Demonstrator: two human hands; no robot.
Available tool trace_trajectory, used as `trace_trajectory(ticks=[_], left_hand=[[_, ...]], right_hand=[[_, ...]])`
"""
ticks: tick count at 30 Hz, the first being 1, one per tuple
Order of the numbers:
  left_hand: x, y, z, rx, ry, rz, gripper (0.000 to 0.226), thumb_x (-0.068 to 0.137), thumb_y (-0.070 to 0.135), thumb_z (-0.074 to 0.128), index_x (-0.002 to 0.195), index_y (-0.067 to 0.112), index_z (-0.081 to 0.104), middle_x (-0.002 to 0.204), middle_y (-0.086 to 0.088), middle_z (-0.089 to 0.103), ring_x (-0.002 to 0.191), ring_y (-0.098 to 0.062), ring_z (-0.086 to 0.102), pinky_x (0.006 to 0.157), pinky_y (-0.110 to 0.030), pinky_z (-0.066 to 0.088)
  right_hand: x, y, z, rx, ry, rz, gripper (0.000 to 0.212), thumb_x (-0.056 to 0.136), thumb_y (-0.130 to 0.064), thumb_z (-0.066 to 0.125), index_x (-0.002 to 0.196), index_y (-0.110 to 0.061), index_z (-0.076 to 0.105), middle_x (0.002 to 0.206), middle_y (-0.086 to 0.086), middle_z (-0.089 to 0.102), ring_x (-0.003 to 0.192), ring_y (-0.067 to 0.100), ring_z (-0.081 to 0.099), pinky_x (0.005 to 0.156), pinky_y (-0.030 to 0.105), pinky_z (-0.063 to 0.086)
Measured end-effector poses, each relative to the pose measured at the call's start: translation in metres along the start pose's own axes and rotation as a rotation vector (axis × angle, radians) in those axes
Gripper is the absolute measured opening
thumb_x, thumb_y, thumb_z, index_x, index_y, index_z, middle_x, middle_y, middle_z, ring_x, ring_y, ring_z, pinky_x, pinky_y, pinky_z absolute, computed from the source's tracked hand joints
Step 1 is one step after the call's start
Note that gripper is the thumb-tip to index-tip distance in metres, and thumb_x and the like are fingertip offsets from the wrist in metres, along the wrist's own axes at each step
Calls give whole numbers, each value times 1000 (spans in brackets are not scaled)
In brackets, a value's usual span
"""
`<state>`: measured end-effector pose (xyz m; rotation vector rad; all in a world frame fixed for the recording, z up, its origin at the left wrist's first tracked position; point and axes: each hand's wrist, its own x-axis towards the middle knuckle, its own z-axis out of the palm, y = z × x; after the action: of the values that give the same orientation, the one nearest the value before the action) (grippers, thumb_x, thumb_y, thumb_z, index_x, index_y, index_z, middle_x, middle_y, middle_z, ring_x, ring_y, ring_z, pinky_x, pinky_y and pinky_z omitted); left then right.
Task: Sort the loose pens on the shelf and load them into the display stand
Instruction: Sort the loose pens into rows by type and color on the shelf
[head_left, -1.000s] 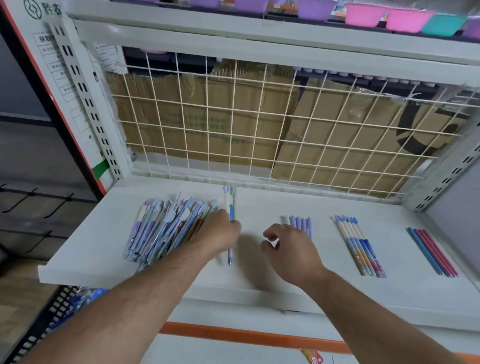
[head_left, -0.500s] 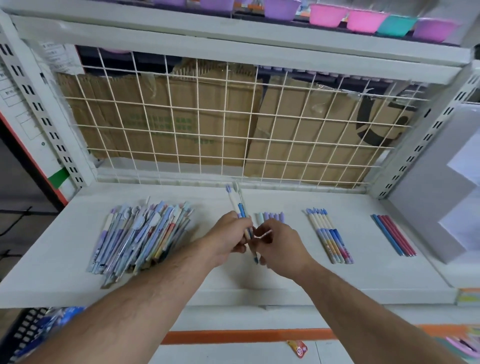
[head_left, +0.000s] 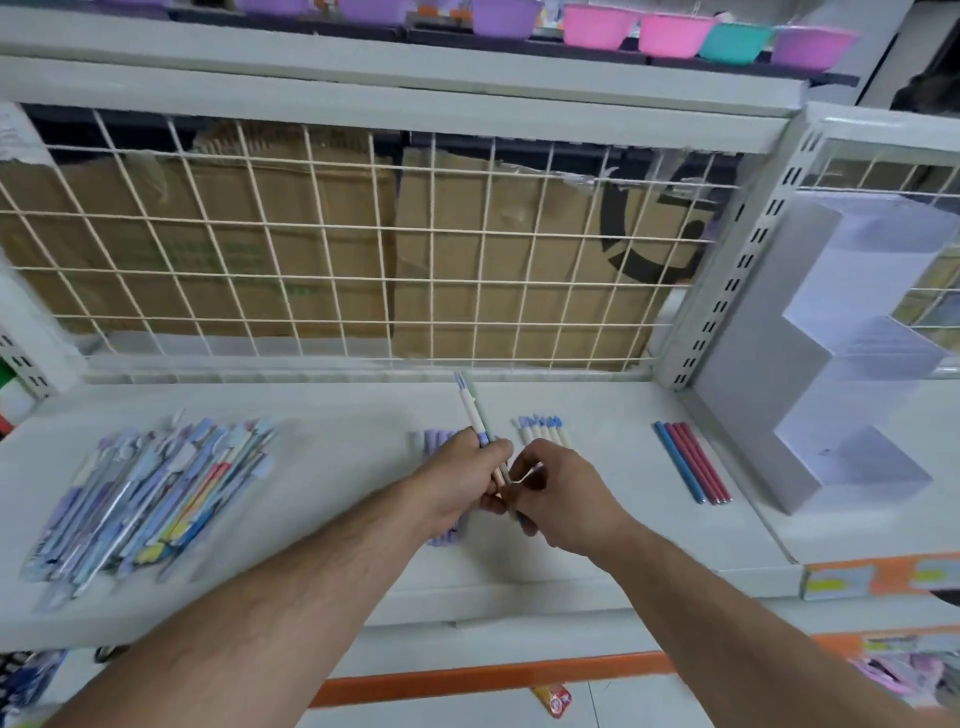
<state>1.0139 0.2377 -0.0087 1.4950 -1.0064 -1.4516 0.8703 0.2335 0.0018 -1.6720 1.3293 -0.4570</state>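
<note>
My left hand (head_left: 462, 478) is closed around two white pens with blue caps (head_left: 474, 410) that point away from me above the white shelf (head_left: 343, 467). My right hand (head_left: 563, 493) meets it at the pens' lower ends, fingers pinched there. A large heap of mixed loose pens (head_left: 156, 488) lies at the shelf's left. Sorted rows lie flat: purple pens (head_left: 434, 441) partly under my left hand, white-and-blue pens (head_left: 543, 428) behind my right hand, and blue and red pens (head_left: 693, 462) further right. The grey stepped display stand (head_left: 810, 374) stands at the right end.
A white wire grid (head_left: 363, 249) backs the shelf with cardboard boxes behind it. Coloured plastic bowls (head_left: 670, 34) line the upper shelf. A perforated upright (head_left: 737, 275) separates the shelf from the stand's bay. An orange strip (head_left: 493, 675) runs below the shelf edge.
My left hand lifted the two pens off the shelf and my right hand came over to grip their lower ends. The view has swung right, bringing the display stand into sight.
</note>
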Motion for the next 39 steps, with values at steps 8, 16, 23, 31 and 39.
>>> trace_trajectory(ticks=[8, 16, 23, 31, 39], left_hand=[[28, 7, 65, 30, -52, -66, 17, 96, 11, 50, 92, -1, 60, 68, -14, 62, 57, -25, 60, 62, -36, 54], [51, 10, 112, 28, -20, -119, 22, 98, 15, 51, 106, -5, 50, 69, -19, 59, 60, -32, 60, 63, -42, 53], [66, 13, 128, 56, 109, -119, 19, 96, 11, 48, 83, 0, 53, 63, -11, 55, 45, -24, 57, 44, -26, 46], [71, 16, 131, 29, 62, -114, 11, 95, 10, 51, 89, 1, 51, 66, -11, 55, 51, -23, 60, 45, -27, 47], [65, 21, 126, 54, -5, -112, 11, 94, 9, 54, 84, 7, 50, 67, -10, 53, 48, -18, 59, 47, -27, 47]], right_hand=[[0, 46, -63, 80, -48, 25, 16, 88, -6, 68, 100, -5, 57, 67, 10, 65, 41, 13, 48, 41, 26, 40], [5, 80, -106, 75, -69, 73, 26, 81, -2, 74, 102, -8, 60, 75, 10, 65, 47, 13, 52, 43, 28, 43], [22, 101, -122, -290, 254, 64, 14, 86, -11, 65, 100, -15, 63, 92, 2, 68, 83, 19, 65, 69, 21, 51], [38, 111, -136, -861, 206, 124, 17, 91, -9, 47, 103, -14, 59, 80, -2, 56, 82, 23, 61, 68, 30, 49], [47, 116, -141, -918, 308, 50, 33, 90, -6, 44, 120, -15, 53, 111, 2, 64, 90, 28, 62, 66, 29, 42]])
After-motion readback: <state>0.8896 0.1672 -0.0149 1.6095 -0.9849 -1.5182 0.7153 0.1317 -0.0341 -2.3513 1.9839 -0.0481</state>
